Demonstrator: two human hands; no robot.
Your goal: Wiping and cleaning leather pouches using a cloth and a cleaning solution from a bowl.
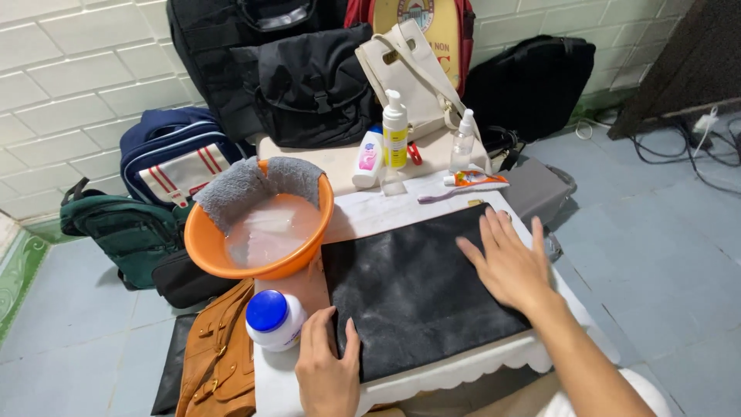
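Observation:
A flat black leather bag [413,289] lies on a small table covered with a white cloth [463,369]. My right hand [505,262] rests flat on the bag's right side with fingers spread. My left hand [328,363] presses on the bag's near left corner, fingers together. A white bottle with a blue cap [274,318] lies just left of my left hand. An orange basin [262,232] of cloudy water stands at the table's left, with a grey cloth [251,185] draped over its far rim.
A pump bottle [394,131], a white lotion bottle [368,158], a small spray bottle [462,141], a tube [475,179] and a toothbrush [451,195] stand behind the bag. Several backpacks and bags line the tiled wall. A brown leather bag [220,355] lies left of the table.

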